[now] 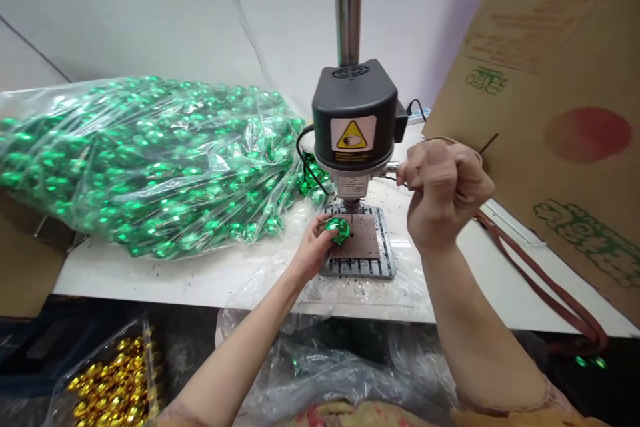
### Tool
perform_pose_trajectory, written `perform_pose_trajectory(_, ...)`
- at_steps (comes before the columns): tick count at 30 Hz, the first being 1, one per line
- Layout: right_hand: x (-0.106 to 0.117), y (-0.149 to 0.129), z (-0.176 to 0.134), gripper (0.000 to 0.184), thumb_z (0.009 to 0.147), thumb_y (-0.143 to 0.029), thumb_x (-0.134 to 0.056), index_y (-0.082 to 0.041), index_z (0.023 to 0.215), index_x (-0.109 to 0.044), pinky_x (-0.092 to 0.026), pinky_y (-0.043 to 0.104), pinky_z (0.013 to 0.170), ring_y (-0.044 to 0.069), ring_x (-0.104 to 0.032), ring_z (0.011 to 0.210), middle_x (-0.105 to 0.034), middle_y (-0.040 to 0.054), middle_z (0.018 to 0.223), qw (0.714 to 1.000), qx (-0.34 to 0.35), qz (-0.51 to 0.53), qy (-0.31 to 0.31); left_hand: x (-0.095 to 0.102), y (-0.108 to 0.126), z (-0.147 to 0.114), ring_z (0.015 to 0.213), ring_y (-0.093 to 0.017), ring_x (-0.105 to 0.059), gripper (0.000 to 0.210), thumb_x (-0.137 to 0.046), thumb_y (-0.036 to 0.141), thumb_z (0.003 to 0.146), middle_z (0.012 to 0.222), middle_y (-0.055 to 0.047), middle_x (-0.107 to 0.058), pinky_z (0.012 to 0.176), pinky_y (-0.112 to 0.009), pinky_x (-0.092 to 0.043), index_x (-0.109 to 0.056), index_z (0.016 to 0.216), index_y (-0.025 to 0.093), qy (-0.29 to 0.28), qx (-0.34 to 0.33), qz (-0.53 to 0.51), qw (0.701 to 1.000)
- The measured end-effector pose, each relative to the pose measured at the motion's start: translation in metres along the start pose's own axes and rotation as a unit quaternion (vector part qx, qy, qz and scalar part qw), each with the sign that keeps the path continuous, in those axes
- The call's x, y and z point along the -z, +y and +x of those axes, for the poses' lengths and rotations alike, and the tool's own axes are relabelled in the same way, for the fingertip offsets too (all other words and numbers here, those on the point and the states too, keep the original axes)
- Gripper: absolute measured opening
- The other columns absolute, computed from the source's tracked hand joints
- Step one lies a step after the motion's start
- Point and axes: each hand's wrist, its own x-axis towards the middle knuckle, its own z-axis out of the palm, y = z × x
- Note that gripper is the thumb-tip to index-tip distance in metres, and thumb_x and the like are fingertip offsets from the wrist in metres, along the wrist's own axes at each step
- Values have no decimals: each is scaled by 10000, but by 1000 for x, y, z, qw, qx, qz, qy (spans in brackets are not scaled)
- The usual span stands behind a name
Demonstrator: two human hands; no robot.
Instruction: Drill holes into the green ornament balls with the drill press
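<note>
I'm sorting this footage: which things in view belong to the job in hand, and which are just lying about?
In the job: green ball in left hand; machine; right hand; board; likely bagged balls.

Apparently lying about: gold balls; carton; strap.

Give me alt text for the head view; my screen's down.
The left hand holds a faceted green ball at the brown board under a black-topped bench machine, while the right hand is closed at the machine's side lever. A clear bag of green balls lies left on the white table; a cardboard box stands right, gold balls lower left.
</note>
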Motion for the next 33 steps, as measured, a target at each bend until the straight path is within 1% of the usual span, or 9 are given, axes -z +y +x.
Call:
perform_pose_trajectory(3,1,-2,-1,455,953,-381,-562,-222,592,-334,-335,273,496,69,-408,496,-352,-63,539,1000,-3,5,-14,-2,-3,10,847,-146,-679,540,-861,392,697,1014,-34,-719,738,-256,-526,-602,1131,203,-10,-15,19,1000)
perform_pose_trajectory(7,2,-3,-3,466,962,-363,-548,-214,583,-322,-341,261,507,56,-423,504,-339,-69,541,1000,2,2,-19,2,-1,16,866,-156,-670,563,-862,470,724,1023,-31,-703,693,-241,-518,-604,1158,220,-15,-68,89,994)
perform_pose_trajectory(9,2,-4,-3,471,966,-372,-539,-214,585,-314,-349,256,516,52,-428,505,-330,-72,543,1000,-1,-6,-23,6,1,17,916,-160,-668,529,-845,472,753,1051,-36,-704,750,-246,-520,-626,1164,223,-8,-100,116,988)
perform_pose_trajectory(12,2,-6,-4,479,970,-380,-530,-212,588,-297,-347,248,529,52,-426,520,-307,-69,549,1000,-6,-16,-23,10,2,18,934,-155,-667,467,-836,439,771,999,-19,-716,848,-265,-510,-620,1127,228,-3,-121,119,985)
perform_pose_trajectory(15,2,-8,-4,504,981,-442,-491,-218,590,-266,-356,251,533,58,-406,527,-309,-61,552,998,-14,-57,-30,11,-1,21,906,-151,-668,469,-853,409,752,965,-10,-720,846,-271,-508,-584,1091,228,-15,-119,117,986)
perform_pose_trajectory(18,2,-7,-4,523,984,-530,-422,-227,594,-249,-375,258,523,61,-401,522,-338,-53,553,993,-27,-107,-47,11,-5,26,917,-151,-668,531,-911,372,681,992,-13,-710,839,-265,-514,-578,1067,220,-30,-125,118,985)
perform_pose_trajectory(21,1,-5,-3,512,974,-484,-486,-220,592,-269,-348,260,495,57,-379,506,-347,-55,546,998,-12,-53,-37,12,-12,32,990,-171,-670,590,-952,352,625,1067,-29,-701,883,-281,-528,-611,1086,215,-57,-134,118,982)
perform_pose_trajectory(24,0,-3,-2,491,956,-397,-556,-214,584,-294,-320,271,477,60,-379,503,-341,-56,540,1000,7,7,-22,14,-18,38,1073,-202,-666,612,-955,353,632,1152,-54,-698,934,-312,-536,-630,1132,217,-93,-146,114,978)
perform_pose_trajectory(33,0,-3,-3,473,952,-374,-567,-214,579,-323,-301,290,473,61,-371,499,-336,-54,550,1000,-8,22,-21,19,-24,45,1137,-224,-666,588,-927,344,704,1222,-81,-694,1004,-355,-537,-626,1192,213,-158,-160,119,967)
